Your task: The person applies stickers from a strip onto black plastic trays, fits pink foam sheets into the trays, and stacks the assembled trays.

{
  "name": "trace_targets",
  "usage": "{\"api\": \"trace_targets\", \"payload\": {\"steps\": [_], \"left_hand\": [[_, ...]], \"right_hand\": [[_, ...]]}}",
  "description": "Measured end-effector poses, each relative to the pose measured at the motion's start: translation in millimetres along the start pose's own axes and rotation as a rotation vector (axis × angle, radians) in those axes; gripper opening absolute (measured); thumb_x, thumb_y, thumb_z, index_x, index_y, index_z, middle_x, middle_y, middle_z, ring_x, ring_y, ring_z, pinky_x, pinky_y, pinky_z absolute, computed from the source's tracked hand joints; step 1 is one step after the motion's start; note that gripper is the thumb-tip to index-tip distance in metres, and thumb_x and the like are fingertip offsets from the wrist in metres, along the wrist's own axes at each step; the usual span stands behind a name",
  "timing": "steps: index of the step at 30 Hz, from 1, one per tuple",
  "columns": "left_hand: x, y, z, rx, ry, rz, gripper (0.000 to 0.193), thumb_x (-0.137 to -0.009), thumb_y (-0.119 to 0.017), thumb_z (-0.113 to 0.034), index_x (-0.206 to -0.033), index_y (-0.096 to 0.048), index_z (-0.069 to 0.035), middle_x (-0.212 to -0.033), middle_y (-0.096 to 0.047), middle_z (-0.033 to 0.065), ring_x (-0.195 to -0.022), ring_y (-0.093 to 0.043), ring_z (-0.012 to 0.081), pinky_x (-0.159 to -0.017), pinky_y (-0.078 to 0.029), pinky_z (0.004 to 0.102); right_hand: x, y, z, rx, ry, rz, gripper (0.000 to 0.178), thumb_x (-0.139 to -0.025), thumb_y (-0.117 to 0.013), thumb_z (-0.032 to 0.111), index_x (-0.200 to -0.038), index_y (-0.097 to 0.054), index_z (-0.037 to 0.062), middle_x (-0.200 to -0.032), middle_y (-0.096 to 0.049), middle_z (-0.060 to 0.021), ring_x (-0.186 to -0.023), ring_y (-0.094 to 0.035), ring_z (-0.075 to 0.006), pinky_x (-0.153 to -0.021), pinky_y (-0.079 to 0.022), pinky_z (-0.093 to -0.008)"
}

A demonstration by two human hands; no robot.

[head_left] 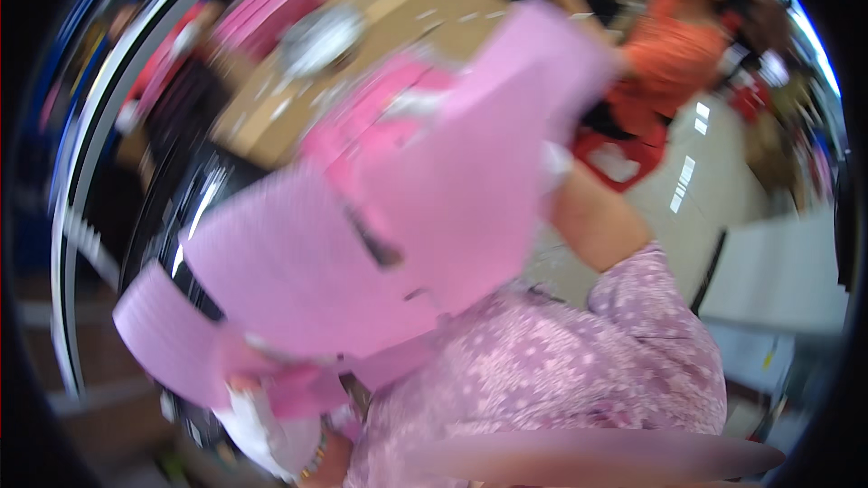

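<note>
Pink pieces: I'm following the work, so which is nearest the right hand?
The large pale one in the foreground, its right edge at the right hand; the darker ones lie farther off.

sheets (452, 190): matt, smth | shirt (524, 361): cloth | tabletop (398, 0): matt cardbd | flr (719, 163): glossy

My left grip (255, 416) is low and left, in a white covering, closed up, fingers blurred. Left wrist (324, 457) has a beaded band; forearm comes in off the lower edge, angled up-left. Right elbow bent, my bare right forearm (597, 219) runs up-left out of a lilac sleeve (637, 294). Right grip (556, 165) mostly hidden, only a white edge showing; can't read finger pose.
</note>
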State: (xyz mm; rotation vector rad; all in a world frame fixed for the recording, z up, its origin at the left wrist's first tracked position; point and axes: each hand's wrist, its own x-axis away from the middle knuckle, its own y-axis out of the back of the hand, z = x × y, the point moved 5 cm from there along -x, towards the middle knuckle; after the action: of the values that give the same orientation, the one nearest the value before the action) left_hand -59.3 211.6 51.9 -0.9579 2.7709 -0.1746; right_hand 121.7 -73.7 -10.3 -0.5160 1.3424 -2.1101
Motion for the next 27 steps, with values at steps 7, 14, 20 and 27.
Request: {"api": "trace_targets", "payload": {"steps": [7, 14, 20, 27], "left_hand": [[-15.7, 79.7, -68.3, -0.111, 0.106, -0.079, 0.031, -0.097, -0.059, -0.026, -0.112, -0.058, 0.001, -0.094, -0.062, 0.0081, -0.079, -0.062, 0.0192, -0.073, -0.051, 0.0323], [-129.7, 73.2, -34.2, -0.244, 0.162, 0.02, 0.026, -0.092, -0.065, -0.022, -0.104, -0.066, 0.002, -0.099, -0.07, 0.0144, -0.093, -0.066, 0.0234, -0.086, -0.051, 0.0348], [-165.1, 52.4, 3.6, -0.305, 0.269, 0.015, 0.023, -0.091, -0.068, -0.025, -0.101, -0.072, -0.005, -0.095, -0.07, 0.0052, -0.091, -0.063, 0.0156, -0.087, -0.047, 0.0272], [-195.8, 36.5, -10.6, -0.421, 0.214, 0.079, 0.023, -0.091, -0.067, -0.026, -0.103, -0.07, -0.006, -0.1, -0.071, 0.0087, -0.088, -0.065, 0.0181, -0.078, -0.053, 0.031]], "right_hand": [[-32.1, -101.1, -13.0, 0.961, 0.221, 0.163, 0.046, -0.092, -0.063, 0.016, -0.133, -0.055, -0.0018, -0.103, -0.067, -0.01, -0.087, -0.065, -0.015, -0.075, -0.054, -0.0279], [-124.7, -62.8, 26.0, 1.284, 0.428, 0.03, 0.023, -0.095, -0.053, 0.008, -0.112, -0.067, 0.0033, -0.105, -0.07, -0.012, -0.095, -0.066, -0.0187, -0.085, -0.052, -0.0295], [-113.2, -80.0, 29.9, 0.956, 0.287, -0.085, 0.04, -0.097, -0.055, 0.036, -0.106, -0.061, -0.0019, -0.081, -0.062, -0.0083, -0.068, -0.064, -0.0198, -0.058, -0.056, -0.0301], [-152.9, -92.9, 37.0, 2.106, 0.697, -0.09, 0.026, -0.083, -0.059, 0.018, -0.101, -0.063, -0.0008, -0.083, -0.065, -0.0115, -0.073, -0.065, -0.0195, -0.068, -0.051, -0.0309]]}}
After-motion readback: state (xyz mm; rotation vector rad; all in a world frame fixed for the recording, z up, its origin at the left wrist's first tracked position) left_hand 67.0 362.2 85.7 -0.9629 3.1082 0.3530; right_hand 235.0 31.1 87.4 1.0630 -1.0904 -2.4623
